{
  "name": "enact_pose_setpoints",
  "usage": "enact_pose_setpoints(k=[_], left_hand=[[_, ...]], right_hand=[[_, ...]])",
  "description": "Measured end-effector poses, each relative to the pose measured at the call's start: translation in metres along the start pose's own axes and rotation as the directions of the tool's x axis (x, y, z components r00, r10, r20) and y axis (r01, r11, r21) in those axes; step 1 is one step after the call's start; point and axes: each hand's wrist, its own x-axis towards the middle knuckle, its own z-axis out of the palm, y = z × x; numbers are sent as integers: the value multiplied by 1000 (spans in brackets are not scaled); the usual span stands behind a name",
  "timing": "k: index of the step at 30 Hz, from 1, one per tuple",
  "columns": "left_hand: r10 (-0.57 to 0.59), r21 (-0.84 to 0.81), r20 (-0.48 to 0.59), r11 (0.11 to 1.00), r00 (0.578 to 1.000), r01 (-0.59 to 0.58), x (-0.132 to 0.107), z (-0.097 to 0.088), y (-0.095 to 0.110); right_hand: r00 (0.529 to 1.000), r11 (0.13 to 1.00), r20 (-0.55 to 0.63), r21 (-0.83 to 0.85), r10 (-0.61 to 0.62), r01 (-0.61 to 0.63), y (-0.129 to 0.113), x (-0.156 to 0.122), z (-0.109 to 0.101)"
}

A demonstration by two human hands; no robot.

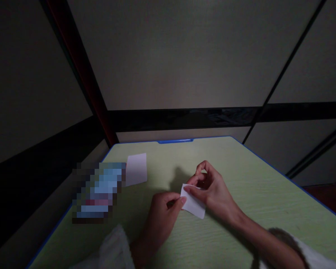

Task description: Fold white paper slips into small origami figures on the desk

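A small white piece of paper [195, 206] is held just above the table, in front of me. My left hand [165, 211] pinches its left edge, thumb on top and fingers curled beneath. At the paper's upper edge my right hand [211, 188] is closed too, its thumb lying over the sheet and its other fingers bent behind. Whether the paper is folded or a single layer I cannot tell. A larger white sheet [136, 169] lies flat on the table to the left, beyond my left hand.
The light green table [240, 168] has a blue rim and a blue handle [176, 141] at its far edge. On its left side lies a blurred-out, screen-like object [102, 192]. Pale cabinet panels [179, 56] with dark strips stand close behind the table.
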Motion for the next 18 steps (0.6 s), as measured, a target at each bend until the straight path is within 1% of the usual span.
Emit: enact_pose_setpoints(k=[2,5,7,9,11,13,16,18], left_hand=[[24,29,-7,999,1000,-24,1,0,1],[23,29,11,999,1000,-23,1,-1,0],[18,14,18,1000,1000,-18,1,-3,0],[17,-6,-6,1000,1000,-17,0,-5,2],[4,-52,-49,999,999,-7,0,-8,4],[-27,-125,-87,992,996,15,1,-9,5],[-63,-245,-119,969,991,33,2,-9,4],[-60,-281,-138,959,989,19,2,-9,2]], right_hand=[[1000,1000,5,-23,4,-4,0,0,0],[1000,999,5,-35,1,0,0,0,0],[1000,1000,-8,-11,16,-16,0,1,1],[998,998,-21,31,61,-60,2,1,2],[993,991,-20,77,115,-113,5,1,4],[990,983,-18,122,139,-136,7,2,4],[993,980,-56,171,108,-97,9,3,2],[994,980,-80,187,79,-63,10,4,1]])
